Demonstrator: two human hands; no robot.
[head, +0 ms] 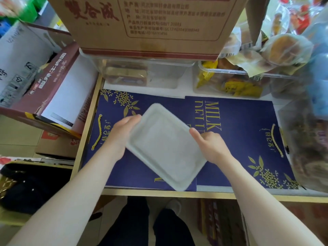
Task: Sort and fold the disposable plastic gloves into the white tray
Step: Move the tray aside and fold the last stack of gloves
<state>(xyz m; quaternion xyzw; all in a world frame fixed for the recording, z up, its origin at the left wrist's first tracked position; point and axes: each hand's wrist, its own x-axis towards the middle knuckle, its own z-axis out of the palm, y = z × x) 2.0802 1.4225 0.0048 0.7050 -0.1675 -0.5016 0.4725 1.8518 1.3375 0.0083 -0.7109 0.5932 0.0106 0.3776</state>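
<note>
A white rectangular tray (164,148) lies turned at an angle on dark blue paper bags in the middle of the table. My left hand (122,134) grips its left rim, thumb on top and fingers hidden under the edge. My right hand (211,144) holds the right rim with the thumb stretched along it. The inside of the tray looks pale and slightly glossy; I cannot tell whether clear plastic gloves lie in it. No gloves show elsewhere.
A big cardboard box (147,23) stands at the back on a clear plastic bin (142,73). A second clear bin with wrapped pastries (230,80) sits at the back right, bagged goods (308,148) crowd the right edge. Boxes (46,89) stand left of the table.
</note>
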